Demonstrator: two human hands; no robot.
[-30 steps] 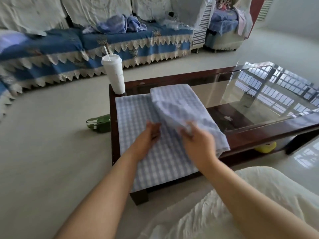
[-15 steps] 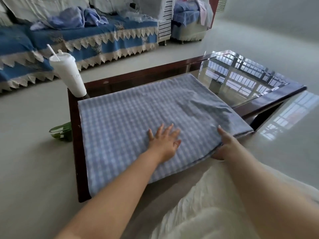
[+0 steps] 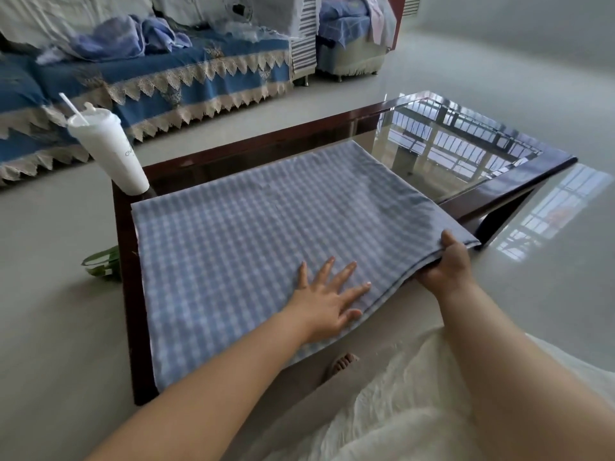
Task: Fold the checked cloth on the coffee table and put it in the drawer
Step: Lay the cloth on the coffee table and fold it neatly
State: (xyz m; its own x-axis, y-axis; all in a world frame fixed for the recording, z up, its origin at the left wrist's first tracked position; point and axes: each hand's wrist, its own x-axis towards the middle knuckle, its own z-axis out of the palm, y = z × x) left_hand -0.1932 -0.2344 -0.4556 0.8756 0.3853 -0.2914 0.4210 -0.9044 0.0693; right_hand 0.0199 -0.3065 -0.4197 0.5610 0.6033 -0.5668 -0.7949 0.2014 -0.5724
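The blue-and-white checked cloth [image 3: 253, 234] lies spread flat over the left half of the glass-topped coffee table [image 3: 499, 197], doubled into layers. My left hand [image 3: 327, 299] rests palm down on its near edge, fingers spread, holding nothing. My right hand [image 3: 447, 266] pinches the cloth's near right corner at the table's edge, thumb on top and fingers under the layers. No drawer is in view.
A white lidded cup with a straw [image 3: 111, 149] stands on the table's far left corner, just beyond the cloth. A green object [image 3: 101, 262] lies on the floor left of the table. A blue-covered sofa [image 3: 159, 81] runs along the back. My bare foot [image 3: 342, 362] is under the table's near edge.
The folded-over flap has been laid back out flat. My right hand slid right to the cloth's near corner and gripped it; my left hand stays flat on the cloth.
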